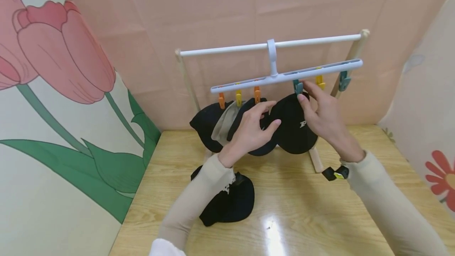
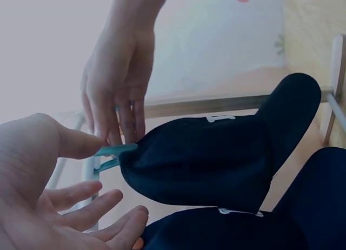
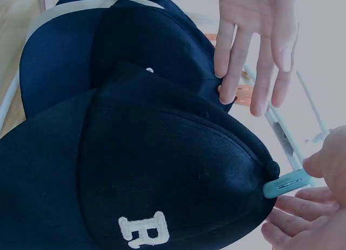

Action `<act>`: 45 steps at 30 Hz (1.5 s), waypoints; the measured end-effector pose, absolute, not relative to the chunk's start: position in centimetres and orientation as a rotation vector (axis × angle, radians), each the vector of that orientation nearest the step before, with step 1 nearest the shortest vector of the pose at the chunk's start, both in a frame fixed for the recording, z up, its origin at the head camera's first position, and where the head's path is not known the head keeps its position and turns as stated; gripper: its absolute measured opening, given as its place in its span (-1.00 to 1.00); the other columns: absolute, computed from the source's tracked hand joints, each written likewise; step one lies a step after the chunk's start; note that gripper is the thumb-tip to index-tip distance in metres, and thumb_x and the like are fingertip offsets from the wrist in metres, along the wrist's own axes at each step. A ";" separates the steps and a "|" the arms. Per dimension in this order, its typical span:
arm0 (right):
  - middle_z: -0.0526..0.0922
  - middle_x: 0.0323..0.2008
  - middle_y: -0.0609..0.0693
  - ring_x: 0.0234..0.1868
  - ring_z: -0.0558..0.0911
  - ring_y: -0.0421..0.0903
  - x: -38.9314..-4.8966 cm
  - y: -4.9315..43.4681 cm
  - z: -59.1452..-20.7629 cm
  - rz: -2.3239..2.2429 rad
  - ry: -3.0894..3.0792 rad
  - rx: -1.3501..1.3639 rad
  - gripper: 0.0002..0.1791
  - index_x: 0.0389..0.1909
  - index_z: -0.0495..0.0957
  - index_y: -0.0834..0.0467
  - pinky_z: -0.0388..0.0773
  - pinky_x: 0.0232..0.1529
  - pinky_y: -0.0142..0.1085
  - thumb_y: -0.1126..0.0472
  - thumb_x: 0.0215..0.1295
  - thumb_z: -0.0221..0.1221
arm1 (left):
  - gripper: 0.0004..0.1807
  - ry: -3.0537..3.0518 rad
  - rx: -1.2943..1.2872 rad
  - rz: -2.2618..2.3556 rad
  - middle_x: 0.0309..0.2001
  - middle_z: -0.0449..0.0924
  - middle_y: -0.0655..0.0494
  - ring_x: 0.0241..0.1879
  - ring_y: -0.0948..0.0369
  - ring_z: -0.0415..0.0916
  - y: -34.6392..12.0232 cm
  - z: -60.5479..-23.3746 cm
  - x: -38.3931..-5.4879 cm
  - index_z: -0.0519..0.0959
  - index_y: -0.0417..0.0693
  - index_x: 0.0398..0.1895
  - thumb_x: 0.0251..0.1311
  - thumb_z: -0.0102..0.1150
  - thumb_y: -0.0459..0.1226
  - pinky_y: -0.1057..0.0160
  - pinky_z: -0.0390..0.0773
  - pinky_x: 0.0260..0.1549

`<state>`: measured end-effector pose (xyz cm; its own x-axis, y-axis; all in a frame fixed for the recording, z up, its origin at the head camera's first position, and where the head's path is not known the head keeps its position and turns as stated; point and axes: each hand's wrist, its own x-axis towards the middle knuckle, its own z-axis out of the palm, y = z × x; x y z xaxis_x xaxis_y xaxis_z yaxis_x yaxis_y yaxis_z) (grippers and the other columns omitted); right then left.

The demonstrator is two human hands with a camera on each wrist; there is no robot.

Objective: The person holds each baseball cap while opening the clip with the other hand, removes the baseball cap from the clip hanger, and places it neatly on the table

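Observation:
A black cap with a white letter (image 1: 293, 125) hangs by its crown from a teal clip (image 1: 298, 87) on a pale blue hanger (image 1: 284, 77). At that clip, my right hand (image 1: 325, 113) has its thumb and fingertips around the handle end; in the right wrist view the thumb (image 3: 320, 166) meets the clip's end. My left hand (image 1: 252, 129) is in front of the neighbouring caps, fingers extended and holding nothing. Behind it, dark caps (image 1: 207, 123) and a grey-beige one (image 1: 224, 123) hang from orange (image 1: 222, 100) and yellow clips (image 1: 239, 97), partly hidden.
The hanger hooks over a white rod (image 1: 227, 50) on a wooden stand (image 1: 316, 161). A yellow clip (image 1: 320, 82) and another teal clip (image 1: 343, 81) hang at right without caps. A black cap (image 1: 238, 200) lies on the wooden table (image 1: 302, 216), partly behind the left sleeve.

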<state>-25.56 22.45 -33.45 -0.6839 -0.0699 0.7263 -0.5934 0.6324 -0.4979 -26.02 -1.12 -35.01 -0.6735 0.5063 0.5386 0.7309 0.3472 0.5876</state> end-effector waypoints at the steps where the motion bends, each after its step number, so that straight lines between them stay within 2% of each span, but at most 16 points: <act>1: 0.63 0.35 0.27 0.38 0.58 0.34 -25.6 22.4 -33.4 0.998 -2.171 0.516 -0.53 0.45 0.50 0.23 0.46 0.40 0.26 0.32 0.59 0.18 | -0.41 -2.353 -1.110 -1.231 0.43 0.53 -0.10 0.32 -0.02 0.56 -1.0 -35.0 -26.0 0.44 -0.22 0.49 0.49 0.29 -0.22 0.08 0.65 0.25; 4: 0.62 0.36 0.27 0.40 0.57 0.33 -26.0 22.4 -33.4 1.025 -2.169 0.516 -0.52 0.46 0.50 0.22 0.45 0.42 0.23 0.32 0.59 0.18 | -0.40 -2.354 -1.118 -1.222 0.43 0.52 -0.11 0.29 -0.03 0.56 -0.8 -34.9 -26.2 0.43 -0.24 0.50 0.49 0.28 -0.23 0.04 0.64 0.25; 9: 0.63 0.32 0.33 0.38 0.58 0.35 -26.5 22.2 -33.3 1.025 -2.151 0.539 -0.54 0.43 0.49 0.28 0.45 0.43 0.25 0.34 0.59 0.16 | -0.41 -2.342 -1.131 -1.210 0.39 0.54 -0.14 0.12 -0.04 0.57 -0.5 -34.9 -26.7 0.42 -0.23 0.50 0.50 0.26 -0.21 0.02 0.64 0.20; 15: 0.67 0.17 0.39 0.29 0.62 0.35 -27.1 22.0 -33.3 1.018 -2.126 0.557 -0.60 0.35 0.50 0.41 0.48 0.39 0.26 0.36 0.59 0.14 | -0.42 -2.350 -1.097 -1.205 0.39 0.54 -0.11 0.15 -0.02 0.58 -0.3 -35.0 -27.3 0.43 -0.18 0.50 0.50 0.27 -0.20 0.05 0.65 0.20; 16: 0.68 0.14 0.39 0.26 0.64 0.34 -27.1 22.0 -33.3 1.018 -2.126 0.551 -0.61 0.34 0.50 0.42 0.49 0.40 0.21 0.35 0.60 0.14 | -0.42 -2.349 -1.094 -1.201 0.39 0.54 -0.10 0.15 -0.01 0.58 -0.2 -35.0 -27.4 0.43 -0.17 0.50 0.50 0.27 -0.20 0.06 0.65 0.19; 19: 0.70 0.07 0.37 0.20 0.67 0.30 -27.3 22.2 -33.4 1.020 -2.125 0.545 -0.63 0.31 0.51 0.43 0.52 0.44 -0.16 0.33 0.62 0.12 | -0.42 -2.342 -1.099 -1.197 0.40 0.54 -0.11 0.21 0.01 0.58 0.0 -35.0 -27.6 0.43 -0.19 0.50 0.50 0.27 -0.21 0.09 0.66 0.21; 21: 0.70 0.07 0.35 0.16 0.68 0.26 -27.4 22.3 -33.3 1.021 -2.125 0.550 -0.63 0.31 0.51 0.42 0.46 0.39 -0.42 0.31 0.64 0.10 | -0.42 -2.337 -1.103 -1.197 0.39 0.54 -0.12 0.21 0.02 0.58 0.2 -34.9 -27.8 0.43 -0.19 0.50 0.50 0.27 -0.21 0.12 0.65 0.22; 23: 0.70 0.09 0.33 0.14 0.68 0.23 -27.6 22.4 -33.3 1.032 -2.125 0.562 -0.63 0.32 0.52 0.39 0.38 0.32 -0.59 0.30 0.65 0.08 | -0.42 -2.329 -1.111 -1.214 0.37 0.55 -0.15 0.19 0.01 0.58 0.3 -35.0 -27.9 0.42 -0.21 0.50 0.50 0.26 -0.22 0.11 0.65 0.23; 31: 0.72 0.16 0.27 0.19 0.69 0.12 -28.1 22.3 -33.6 1.097 -2.104 0.604 -0.65 0.33 0.55 0.33 0.45 0.30 -0.55 0.34 0.64 0.08 | -0.43 -2.298 -1.093 -1.240 0.25 0.59 -0.15 0.09 0.00 0.59 0.4 -35.1 -28.1 0.42 -0.21 0.50 0.49 0.27 -0.26 0.08 0.65 0.24; 36: 0.74 0.13 0.31 0.19 0.67 -0.27 -28.4 22.2 -33.6 1.177 -2.061 0.638 -0.66 0.30 0.57 0.35 0.49 0.25 -0.55 0.37 0.64 0.07 | -0.42 -2.313 -1.076 -1.238 0.31 0.58 -0.13 0.21 -0.01 0.60 0.6 -35.1 -28.4 0.42 -0.19 0.50 0.49 0.27 -0.25 0.22 0.62 0.23; 38: 0.74 0.12 0.33 0.16 0.67 -0.38 -28.5 22.3 -33.6 1.223 -2.043 0.650 -0.67 0.29 0.57 0.36 0.51 0.21 -0.56 0.37 0.64 0.06 | -0.41 -2.319 -1.073 -1.243 0.35 0.57 -0.13 0.26 -0.02 0.60 0.8 -35.2 -28.6 0.41 -0.19 0.51 0.49 0.27 -0.24 0.20 0.62 0.22; 45: 0.71 0.10 0.43 0.09 0.76 -0.24 -28.6 22.8 -33.8 1.363 -1.985 0.660 -0.65 0.32 0.57 0.37 0.62 0.13 -0.53 0.40 0.65 0.04 | -0.42 -2.307 -1.095 -1.274 0.40 0.54 -0.19 0.32 -0.09 0.60 1.5 -35.3 -29.0 0.42 -0.23 0.49 0.49 0.27 -0.26 0.01 0.63 0.27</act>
<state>-28.65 22.77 -33.77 -0.6732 -0.0500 0.7378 -0.7065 0.3380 -0.6218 -29.05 1.46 -35.25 -0.6705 0.4808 0.5650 0.7342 0.3212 0.5981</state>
